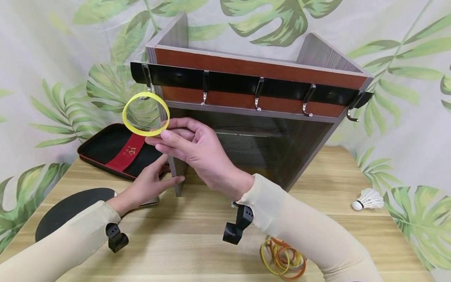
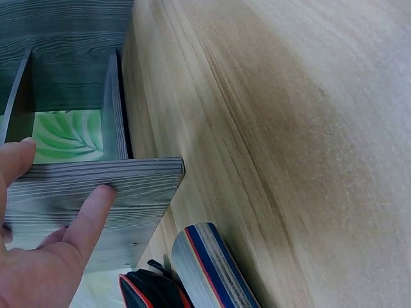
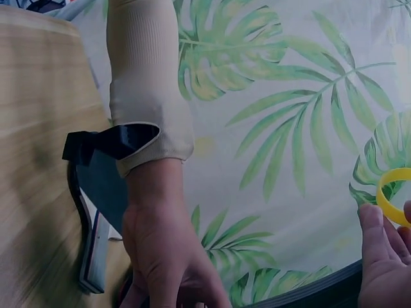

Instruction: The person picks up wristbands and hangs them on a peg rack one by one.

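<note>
Up goes the view to the right hand (image 1: pixel 204 154), thumb and fingers pinching a yellow ring (image 1: pixel 139 132) right by the leftmost hook (image 1: pixel 147 74) of the wooden rack (image 1: pixel 260 64); whether ring meets hook, I can't tell. Lower down, the left hand (image 1: pixel 149 184) grips the rack's side panel (image 1: pixel 178 190). More rings (image 1: pixel 278 250) lie tangled on the tabletop (image 1: pixel 197 243), a shuttlecock (image 1: pixel 370 199) off right.

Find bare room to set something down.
Bare: the light wooden tabletop between the grey wooden shelf and white feathered shuttlecock, and front centre, left of the tangled yellow and orange rings. Crowded: left side, with the round black paddle, red and black case.
</note>
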`<action>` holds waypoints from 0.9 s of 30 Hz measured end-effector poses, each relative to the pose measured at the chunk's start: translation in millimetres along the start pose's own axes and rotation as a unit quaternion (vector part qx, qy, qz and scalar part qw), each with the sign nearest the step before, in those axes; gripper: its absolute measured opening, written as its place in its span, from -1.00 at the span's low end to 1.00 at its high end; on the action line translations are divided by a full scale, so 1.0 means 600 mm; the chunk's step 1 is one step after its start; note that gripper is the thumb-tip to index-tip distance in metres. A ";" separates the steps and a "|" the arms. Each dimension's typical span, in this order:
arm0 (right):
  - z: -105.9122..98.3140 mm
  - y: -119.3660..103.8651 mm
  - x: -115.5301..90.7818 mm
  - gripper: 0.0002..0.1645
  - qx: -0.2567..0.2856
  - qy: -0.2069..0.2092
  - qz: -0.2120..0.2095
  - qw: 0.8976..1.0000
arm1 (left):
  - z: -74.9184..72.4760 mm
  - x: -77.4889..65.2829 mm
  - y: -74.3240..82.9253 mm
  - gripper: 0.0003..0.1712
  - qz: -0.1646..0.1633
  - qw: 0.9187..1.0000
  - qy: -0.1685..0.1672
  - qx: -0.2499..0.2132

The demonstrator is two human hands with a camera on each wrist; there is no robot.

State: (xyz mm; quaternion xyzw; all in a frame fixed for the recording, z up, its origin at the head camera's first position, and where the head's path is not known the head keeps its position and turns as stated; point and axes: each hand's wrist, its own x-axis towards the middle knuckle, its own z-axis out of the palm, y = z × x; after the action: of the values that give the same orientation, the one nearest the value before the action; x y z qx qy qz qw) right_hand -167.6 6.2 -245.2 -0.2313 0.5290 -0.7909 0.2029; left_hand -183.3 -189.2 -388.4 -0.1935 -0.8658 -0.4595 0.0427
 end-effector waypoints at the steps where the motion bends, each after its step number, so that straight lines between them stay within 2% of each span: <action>1: -0.002 0.000 -0.001 -0.68 -0.007 -0.003 0.003 1.000 | 0.000 0.000 0.000 -0.24 0.001 1.000 0.001 -0.001; 10: -0.041 0.007 -0.022 -0.58 -0.066 -0.027 0.054 0.996 | 0.002 0.001 -0.002 -0.15 0.000 1.000 -0.007 -0.011; 14: -0.069 0.005 -0.040 -0.62 -0.126 -0.045 0.082 0.988 | -0.001 0.000 0.000 -0.16 -0.007 1.000 -0.010 -0.018; 17: -0.096 0.005 -0.059 -0.67 -0.193 -0.061 0.099 0.974 | 0.000 0.001 -0.002 -0.15 -0.005 1.000 -0.010 -0.019; 22: -0.153 0.006 -0.105 -0.74 -0.271 -0.084 0.116 0.952 | 0.000 0.002 -0.001 -0.09 -0.004 1.000 -0.008 -0.016; 27: -0.228 0.004 -0.164 -0.76 -0.371 -0.097 0.114 0.916 | -0.002 0.001 0.004 -0.09 -0.012 1.000 -0.017 -0.019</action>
State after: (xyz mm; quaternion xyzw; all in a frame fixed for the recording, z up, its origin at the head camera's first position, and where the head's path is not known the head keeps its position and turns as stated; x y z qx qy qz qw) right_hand -167.2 162.7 -308.2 -0.3037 0.7852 -0.4828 0.2412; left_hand -183.4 -189.1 -385.7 -0.1918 -0.8597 -0.4730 0.0188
